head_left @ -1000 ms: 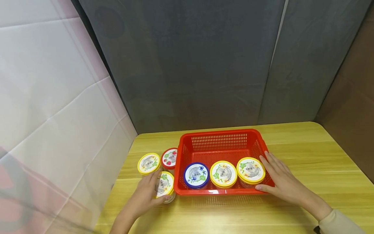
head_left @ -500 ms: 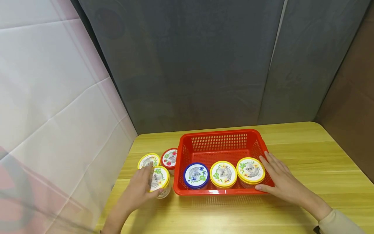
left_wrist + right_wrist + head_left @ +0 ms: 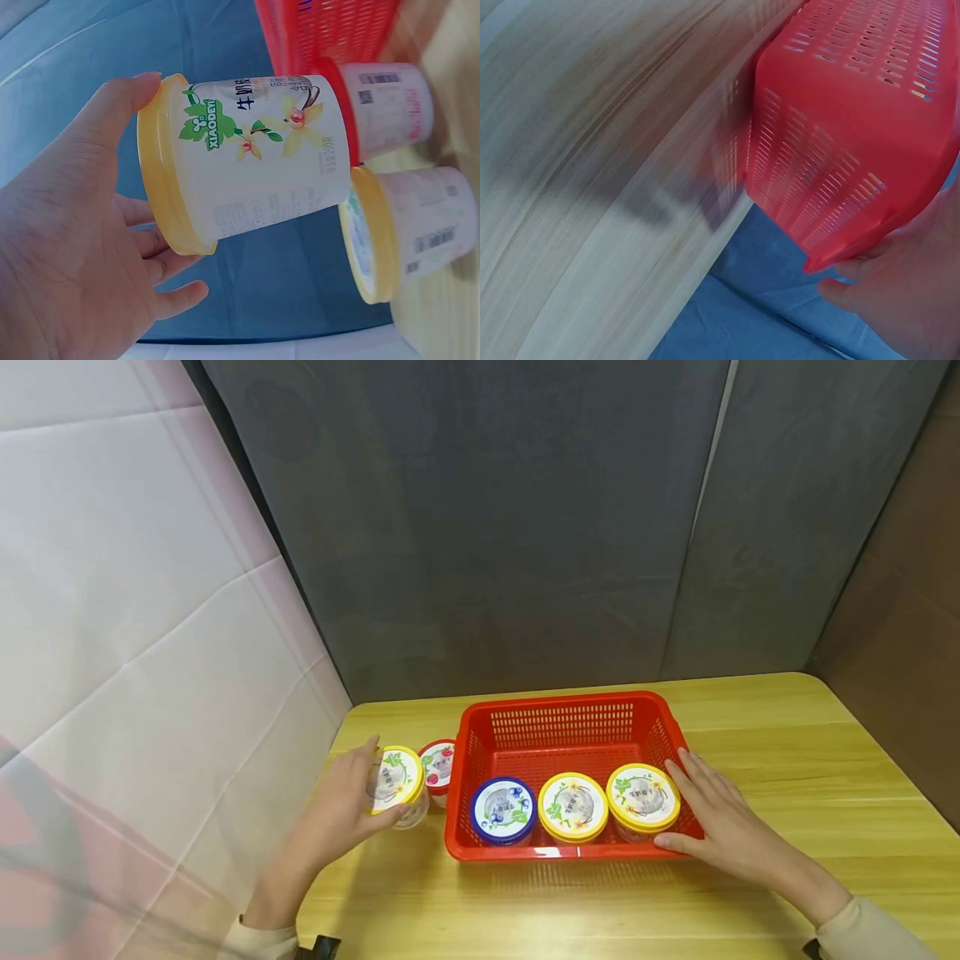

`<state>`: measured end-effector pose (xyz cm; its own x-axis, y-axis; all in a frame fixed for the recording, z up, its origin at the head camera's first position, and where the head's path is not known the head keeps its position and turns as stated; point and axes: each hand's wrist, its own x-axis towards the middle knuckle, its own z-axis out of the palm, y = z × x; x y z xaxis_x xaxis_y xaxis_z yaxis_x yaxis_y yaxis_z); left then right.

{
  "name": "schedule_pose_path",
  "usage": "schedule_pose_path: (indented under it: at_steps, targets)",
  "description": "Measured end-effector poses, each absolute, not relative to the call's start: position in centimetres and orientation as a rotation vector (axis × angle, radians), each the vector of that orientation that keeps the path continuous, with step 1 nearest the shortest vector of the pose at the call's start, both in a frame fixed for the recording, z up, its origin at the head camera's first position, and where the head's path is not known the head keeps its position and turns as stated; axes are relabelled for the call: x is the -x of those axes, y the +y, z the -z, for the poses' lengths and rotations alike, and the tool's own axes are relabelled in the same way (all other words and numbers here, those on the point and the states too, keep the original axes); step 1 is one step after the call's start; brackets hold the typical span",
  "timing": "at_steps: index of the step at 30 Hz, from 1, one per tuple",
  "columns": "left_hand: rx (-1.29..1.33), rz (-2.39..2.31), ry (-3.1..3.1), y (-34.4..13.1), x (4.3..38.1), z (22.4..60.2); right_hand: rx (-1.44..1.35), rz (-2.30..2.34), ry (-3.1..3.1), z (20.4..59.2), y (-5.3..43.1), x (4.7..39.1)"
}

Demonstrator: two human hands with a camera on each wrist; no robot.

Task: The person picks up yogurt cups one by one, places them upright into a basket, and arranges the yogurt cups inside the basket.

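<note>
My left hand (image 3: 341, 797) grips a yellow-lidded tub (image 3: 397, 777) by its lid, thumb on one side and fingers on the other. In the left wrist view the held tub (image 3: 259, 146) shows a vanilla-flower print and is off the table. Behind it stand a red-lidded tub (image 3: 390, 105) and another yellow-lidded tub (image 3: 427, 225), which the held one hides in the head view. My right hand (image 3: 723, 827) rests with extended fingers on the right rim of the red basket (image 3: 555, 702). Inside, along the front wall, are a blue-lidded tub (image 3: 504, 810) and two yellow-lidded tubs (image 3: 573, 807).
The basket stands on a wooden table (image 3: 810, 777), close to the red-lidded tub on its left. A pale fabric wall (image 3: 187, 610) borders the left side, a dark grey panel (image 3: 487, 527) the back, and a brown panel (image 3: 900, 635) the right.
The left hand has lifted the yellow-lidded tub from beside the basket's front left corner and carried it left and away, over the other yellow-lidded tub. The right hand and basket stay put.
</note>
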<state>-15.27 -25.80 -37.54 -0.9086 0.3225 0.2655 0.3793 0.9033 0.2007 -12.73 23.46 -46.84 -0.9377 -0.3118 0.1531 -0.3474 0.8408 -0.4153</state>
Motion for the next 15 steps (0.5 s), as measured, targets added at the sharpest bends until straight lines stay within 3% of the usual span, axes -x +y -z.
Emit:
schedule_pose_path:
  at_steps: [15]
  targets:
    - [0.587, 0.338, -2.85, -24.5, 17.0, 36.4, -0.516, -0.697, -2.948, 46.7, 23.3, 12.7]
